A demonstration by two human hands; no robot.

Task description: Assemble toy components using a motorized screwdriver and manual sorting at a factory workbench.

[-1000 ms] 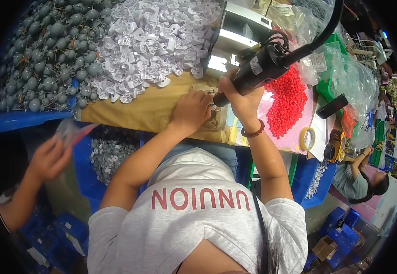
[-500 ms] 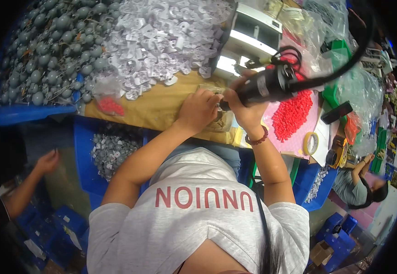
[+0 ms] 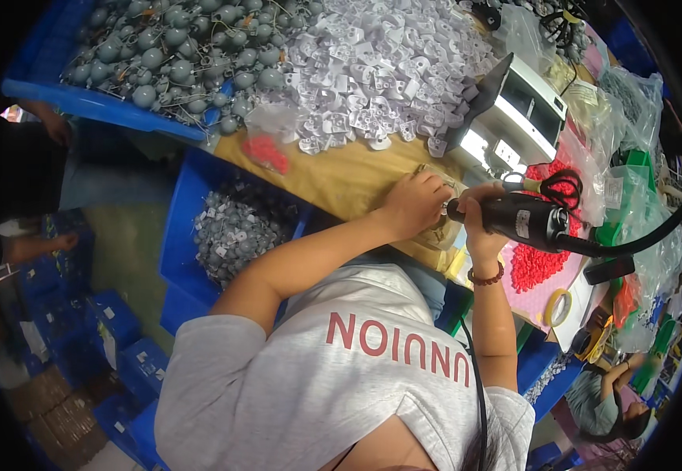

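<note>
My right hand (image 3: 478,226) is wrapped round the front end of a black electric screwdriver (image 3: 528,220). The tool lies almost level, its tip pointing left at my left hand (image 3: 417,206). A thick black cable (image 3: 631,250) runs from its back end toward the right. The fingers of my left hand are bent and pressed together just off the tip, over a small clear-and-brown block (image 3: 440,234) at the table's front edge. Whatever they pinch is too small and too covered to name.
White plastic parts (image 3: 388,71) are heaped behind my hands, grey bulb-like parts (image 3: 191,55) in a blue tray at the far left. A white box-shaped device (image 3: 525,110), red pieces (image 3: 541,263) and a tape roll (image 3: 558,307) are on the right. A blue bin (image 3: 180,259) stands below the edge.
The whole view has swung, so the table and both hands sit further right and lower in the picture. The screwdriver stays at my left fingers. A person at the left has shifted.
</note>
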